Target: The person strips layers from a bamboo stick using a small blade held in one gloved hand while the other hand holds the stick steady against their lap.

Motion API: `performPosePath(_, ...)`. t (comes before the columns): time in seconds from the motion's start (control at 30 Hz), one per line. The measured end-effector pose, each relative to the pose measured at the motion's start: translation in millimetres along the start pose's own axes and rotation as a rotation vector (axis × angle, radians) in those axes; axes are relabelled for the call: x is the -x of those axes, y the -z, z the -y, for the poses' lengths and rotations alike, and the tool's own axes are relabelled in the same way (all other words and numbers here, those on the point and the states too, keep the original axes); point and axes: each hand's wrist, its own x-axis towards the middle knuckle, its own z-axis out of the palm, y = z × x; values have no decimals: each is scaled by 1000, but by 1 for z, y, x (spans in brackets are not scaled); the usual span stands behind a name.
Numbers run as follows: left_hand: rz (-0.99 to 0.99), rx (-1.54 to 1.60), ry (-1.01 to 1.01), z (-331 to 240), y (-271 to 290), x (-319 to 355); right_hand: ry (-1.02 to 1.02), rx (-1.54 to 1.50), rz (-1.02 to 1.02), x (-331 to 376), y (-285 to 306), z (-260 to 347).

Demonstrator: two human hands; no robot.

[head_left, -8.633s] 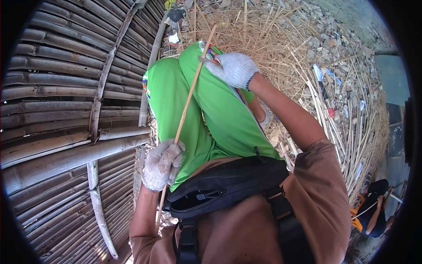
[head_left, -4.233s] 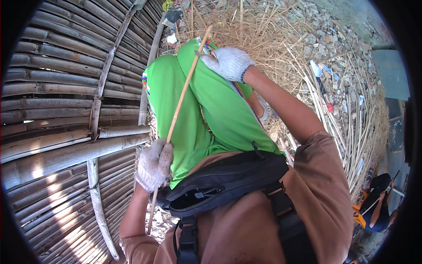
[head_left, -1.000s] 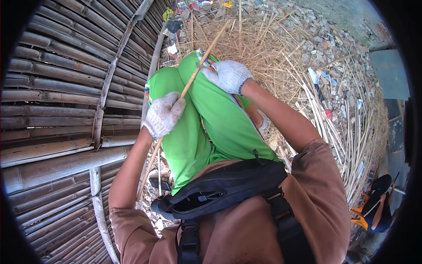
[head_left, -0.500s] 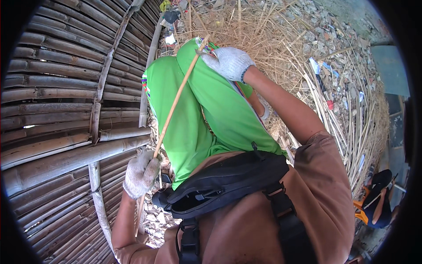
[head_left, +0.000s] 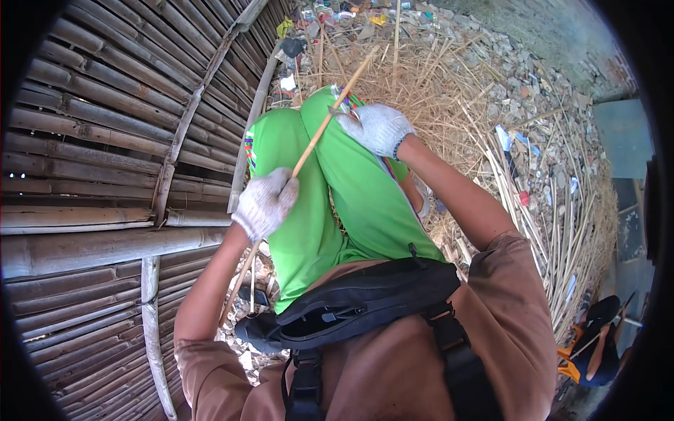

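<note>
Outdoors, the stick [head_left: 319, 137] lies across the green knees, above straw-strewn rubble [head_left: 456, 91]. The left hand [head_left: 265, 203] is closed round its middle; the right hand [head_left: 379, 128] pinches it higher. A bamboo wall [head_left: 105, 161] stands beside the stick.

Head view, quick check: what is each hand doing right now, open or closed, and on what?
Left hand: gloved, closed around the thin bamboo stick.
Right hand: gloved, closed at the stick over the green-clad knee; what the fingers grip cannot be told.

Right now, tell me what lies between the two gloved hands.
In the head view, a bare stretch of the thin bamboo stick runs from the left hand to the right hand, over the green-trousered knees.
</note>
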Motion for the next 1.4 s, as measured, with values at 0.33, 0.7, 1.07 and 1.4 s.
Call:
performPosePath(0.33, -6, -226, -48, -8, -17, -62, -17, -6, 12, 5, 4, 10)
performPosePath(0.7, -10, -352, -11, -10, 8, 35, -57, -35, 45, 4, 6, 7)
performPosePath(1.07, 63, -373, 123, -22, 40, 162, -59, -44, 13, 10, 5, 7)
performPosePath(1.4, -2, -319, 85, -18, 11, 92, -8, 7, -8, 6, -1, 3)
